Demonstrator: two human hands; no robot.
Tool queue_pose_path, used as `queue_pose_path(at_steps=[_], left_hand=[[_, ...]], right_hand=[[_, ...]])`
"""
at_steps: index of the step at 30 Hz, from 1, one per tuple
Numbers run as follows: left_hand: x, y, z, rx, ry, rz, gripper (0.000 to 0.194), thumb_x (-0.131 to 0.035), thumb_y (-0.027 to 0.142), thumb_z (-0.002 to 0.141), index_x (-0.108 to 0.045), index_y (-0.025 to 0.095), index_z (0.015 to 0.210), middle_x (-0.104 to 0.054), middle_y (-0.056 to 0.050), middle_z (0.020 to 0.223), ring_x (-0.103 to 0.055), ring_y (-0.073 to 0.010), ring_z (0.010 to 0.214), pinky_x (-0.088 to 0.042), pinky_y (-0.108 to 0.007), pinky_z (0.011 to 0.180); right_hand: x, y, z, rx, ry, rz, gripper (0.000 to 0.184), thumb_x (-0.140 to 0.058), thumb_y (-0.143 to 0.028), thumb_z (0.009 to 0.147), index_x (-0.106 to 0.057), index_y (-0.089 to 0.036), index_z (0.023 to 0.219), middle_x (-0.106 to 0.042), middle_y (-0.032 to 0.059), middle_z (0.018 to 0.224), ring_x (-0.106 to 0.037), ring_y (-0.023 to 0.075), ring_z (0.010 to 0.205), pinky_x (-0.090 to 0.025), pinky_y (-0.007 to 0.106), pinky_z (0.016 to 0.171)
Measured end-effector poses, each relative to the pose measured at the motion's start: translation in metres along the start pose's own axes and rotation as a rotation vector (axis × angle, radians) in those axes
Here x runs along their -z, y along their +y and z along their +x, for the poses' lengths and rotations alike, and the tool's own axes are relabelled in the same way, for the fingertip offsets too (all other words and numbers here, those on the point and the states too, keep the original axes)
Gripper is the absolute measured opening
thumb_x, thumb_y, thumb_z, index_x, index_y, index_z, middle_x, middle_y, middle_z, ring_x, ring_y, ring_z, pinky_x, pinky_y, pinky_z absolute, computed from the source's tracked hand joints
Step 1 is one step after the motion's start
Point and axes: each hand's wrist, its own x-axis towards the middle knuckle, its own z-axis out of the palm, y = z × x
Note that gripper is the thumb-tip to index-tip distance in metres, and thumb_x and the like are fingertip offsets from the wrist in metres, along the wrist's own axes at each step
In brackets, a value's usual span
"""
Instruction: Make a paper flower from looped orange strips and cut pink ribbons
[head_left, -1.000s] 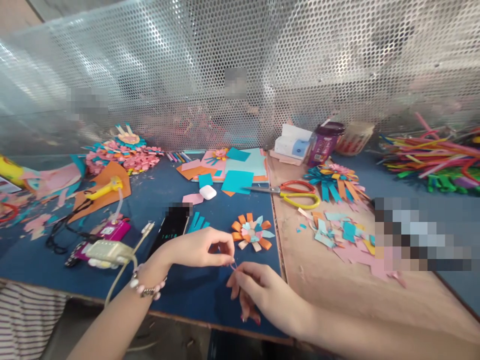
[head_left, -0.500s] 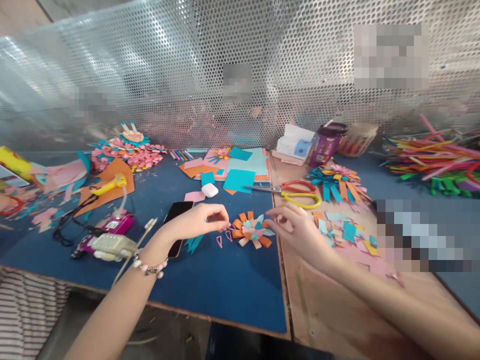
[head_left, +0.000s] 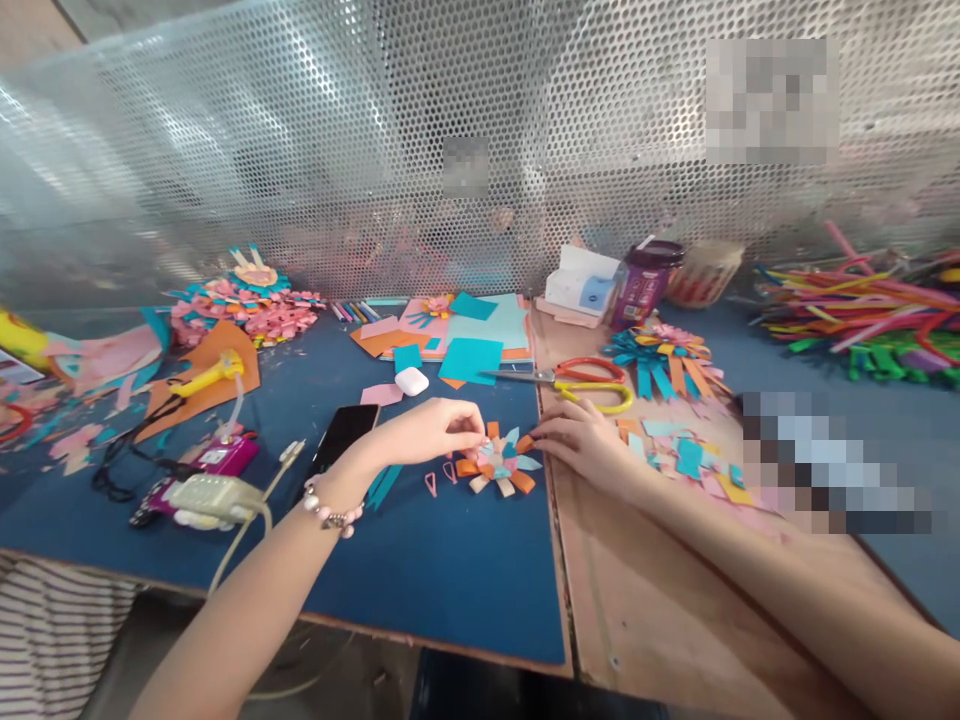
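Observation:
A layered paper flower (head_left: 504,462) with orange, peach, light blue and pink petals lies on the blue tabletop. My left hand (head_left: 442,432) reaches over its upper left side, thumb and fingers pinched together at the petals. From the right, my right hand (head_left: 589,438) has its fingertips closed on the edge of an orange petal. Two small pink paper loops (head_left: 430,485) lie just left of the flower. Teal paper strips (head_left: 384,487) and a black phone (head_left: 345,437) sit near my left wrist.
Scissors (head_left: 592,372) with red and yellow handles lie behind the flower, near teal paper (head_left: 471,361). On the left are a yellow glue gun (head_left: 214,376) and a power strip (head_left: 214,497) with its cable. Paper scraps (head_left: 690,457) lie at right. A perforated metal panel (head_left: 375,150) stands behind.
My hands have moved from in front of the flower to its two sides. The pink loop they pinched now lies on the table beside another. The flower has stayed in place.

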Motion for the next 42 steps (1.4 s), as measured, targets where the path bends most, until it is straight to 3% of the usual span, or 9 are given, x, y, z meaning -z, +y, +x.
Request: queue_pose_path(at_steps=[6, 24, 30, 36, 42], left_hand=[[0.000, -0.002, -0.002, 0.005, 0.010, -0.003, 0.022, -0.054, 0.038, 0.086, -0.057, 0.017, 0.084, -0.070, -0.005, 0.086, -0.066, -0.0169, 0.078, -0.050, -0.029, 0.071], [0.001, -0.001, -0.006, 0.020, 0.085, 0.097, 0.022, -0.053, 0.039, 0.086, -0.058, 0.018, 0.085, -0.068, -0.004, 0.087, -0.064, -0.0161, 0.078, -0.049, -0.028, 0.071], [0.001, -0.002, 0.001, 0.055, 0.124, 0.184, 0.025, -0.053, 0.043, 0.085, -0.059, 0.018, 0.084, -0.067, -0.003, 0.084, -0.063, -0.0161, 0.075, -0.047, -0.027, 0.066], [0.006, -0.004, 0.006, 0.042, 0.172, 0.326, 0.020, -0.053, 0.037, 0.085, -0.059, 0.018, 0.082, -0.066, -0.003, 0.081, -0.061, -0.0159, 0.072, -0.044, -0.026, 0.063], [0.012, 0.001, 0.010, 0.033, 0.142, 0.434, 0.018, -0.052, 0.035, 0.084, -0.057, 0.018, 0.079, -0.065, -0.002, 0.076, -0.058, -0.0147, 0.068, -0.040, -0.025, 0.059]], right_hand=[[0.004, -0.005, 0.002, 0.000, -0.011, 0.023, 0.021, -0.058, -0.033, 0.088, -0.071, -0.026, 0.103, -0.062, 0.0081, 0.107, -0.053, 0.0243, 0.099, -0.047, 0.042, 0.087], [0.005, -0.004, 0.001, 0.002, -0.016, 0.069, 0.014, -0.059, -0.030, 0.087, -0.071, -0.026, 0.094, -0.064, 0.0060, 0.102, -0.052, 0.0233, 0.096, -0.047, 0.043, 0.087], [0.008, -0.005, 0.001, -0.103, -0.005, 0.141, 0.021, -0.059, -0.038, 0.086, -0.068, -0.024, 0.099, -0.064, 0.0067, 0.102, -0.055, 0.0238, 0.102, -0.044, 0.044, 0.093], [0.008, -0.008, 0.000, -0.248, 0.102, 0.240, 0.025, -0.046, -0.031, 0.091, -0.067, -0.021, 0.100, -0.063, 0.0058, 0.091, -0.058, 0.0179, 0.080, -0.048, 0.030, 0.069], [0.008, -0.008, 0.000, -0.269, 0.114, 0.226, 0.025, -0.044, -0.028, 0.090, -0.066, -0.019, 0.098, -0.061, 0.0048, 0.084, -0.055, 0.0160, 0.071, -0.044, 0.027, 0.060]])
